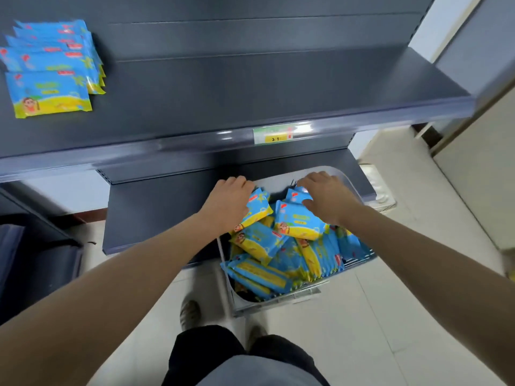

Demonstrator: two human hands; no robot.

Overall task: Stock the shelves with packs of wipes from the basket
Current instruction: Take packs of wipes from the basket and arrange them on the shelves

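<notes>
A grey basket (281, 300) stands on the floor below the shelves, filled with several blue-and-yellow packs of wipes (259, 243). My left hand (227, 200) is closed over one pack (257, 208) at the basket's far left. My right hand (327, 196) grips another pack (299, 221) at the far right. On the upper dark grey shelf (250, 87), several packs of wipes (50, 71) stand in a row at the far left, one behind another.
A lower dark shelf (156, 213) juts out to the left of the basket. A price label (274, 135) sits on the upper shelf's front edge. My feet (191, 313) stand on the pale tiled floor. A white item (376, 185) lies right of the basket.
</notes>
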